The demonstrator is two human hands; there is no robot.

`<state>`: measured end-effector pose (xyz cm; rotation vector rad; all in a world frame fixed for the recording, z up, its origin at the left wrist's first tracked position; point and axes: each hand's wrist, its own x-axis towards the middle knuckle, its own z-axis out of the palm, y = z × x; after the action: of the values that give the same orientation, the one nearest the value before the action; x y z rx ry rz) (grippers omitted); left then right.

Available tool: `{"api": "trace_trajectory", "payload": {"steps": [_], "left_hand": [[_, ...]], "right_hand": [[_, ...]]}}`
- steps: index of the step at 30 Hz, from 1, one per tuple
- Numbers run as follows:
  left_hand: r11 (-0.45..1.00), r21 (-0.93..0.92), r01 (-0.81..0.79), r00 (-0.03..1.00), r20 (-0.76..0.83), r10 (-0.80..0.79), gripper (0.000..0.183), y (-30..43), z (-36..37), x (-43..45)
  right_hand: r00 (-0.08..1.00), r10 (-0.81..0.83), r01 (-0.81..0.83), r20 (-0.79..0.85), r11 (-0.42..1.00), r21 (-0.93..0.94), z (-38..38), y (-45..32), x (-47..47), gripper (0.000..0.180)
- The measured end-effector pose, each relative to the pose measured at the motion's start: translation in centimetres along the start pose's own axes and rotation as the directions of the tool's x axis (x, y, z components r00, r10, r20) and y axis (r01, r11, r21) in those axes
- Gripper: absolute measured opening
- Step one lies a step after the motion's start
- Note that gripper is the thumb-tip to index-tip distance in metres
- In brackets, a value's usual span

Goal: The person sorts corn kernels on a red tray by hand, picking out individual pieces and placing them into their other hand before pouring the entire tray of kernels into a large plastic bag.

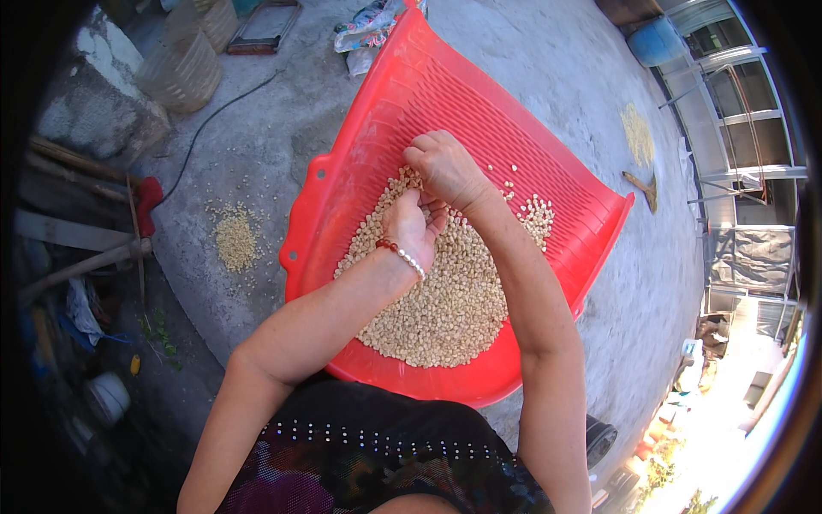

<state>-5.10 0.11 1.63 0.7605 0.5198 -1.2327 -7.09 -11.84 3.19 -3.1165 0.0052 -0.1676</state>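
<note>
A red plastic winnowing scoop (pixel 494 122) with a ridged floor lies tilted before me, and a broad heap of pale corn kernels (pixel 443 308) fills its near end. My left hand (pixel 411 225), with a beaded bracelet (pixel 401 255) at the wrist, is cupped palm up over the heap's far part. Some kernels show by its curled fingers. Just beyond and touching it is my right hand (pixel 446 166), knuckles up and fingers bent inward. Its fingertips are hidden, so whether they pinch anything is not visible. Loose kernels (pixel 537 215) lie on the ridges to the right.
Small grain piles lie on the concrete floor, one at left (pixel 236 241), another at far right (pixel 637 135). Plastic baskets (pixel 183 70) and a dark cable (pixel 218 112) are at upper left. Wooden poles (pixel 83 270) crowd the left edge. A blue barrel (pixel 655 42) stands far right.
</note>
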Motion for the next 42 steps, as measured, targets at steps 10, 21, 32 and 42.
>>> {"api": "trace_trajectory", "payload": {"steps": [10, 21, 32, 42], "left_hand": [[0.999, -0.044, 0.015, 0.999, -0.046, -0.017, 0.014, 0.0, 0.0, 0.7], [0.998, -0.063, -0.004, 0.999, -0.035, 0.002, 0.031, 0.4, -0.5, 1.1], [0.996, 0.086, 0.027, 0.999, -0.037, -0.024, 0.018, -1.3, -0.6, -0.4], [0.996, 0.081, 0.036, 0.996, -0.086, -0.029, 0.022, -1.3, 0.1, -0.1]], "right_hand": [[0.967, 0.243, -0.24, 0.074, 0.969, -0.054, -0.2, -0.9, 0.7, 0.029], [0.846, 0.534, -0.404, -0.009, 0.651, 0.643, -3.9, -4.1, -3.8, 0.005], [0.875, 0.391, -0.362, -0.284, 0.92, 0.152, 1.2, -1.9, -0.5, 0.005], [0.886, 0.434, -0.46, -0.165, 0.869, -0.181, 1.2, -3.1, 0.9, 0.007]]}}
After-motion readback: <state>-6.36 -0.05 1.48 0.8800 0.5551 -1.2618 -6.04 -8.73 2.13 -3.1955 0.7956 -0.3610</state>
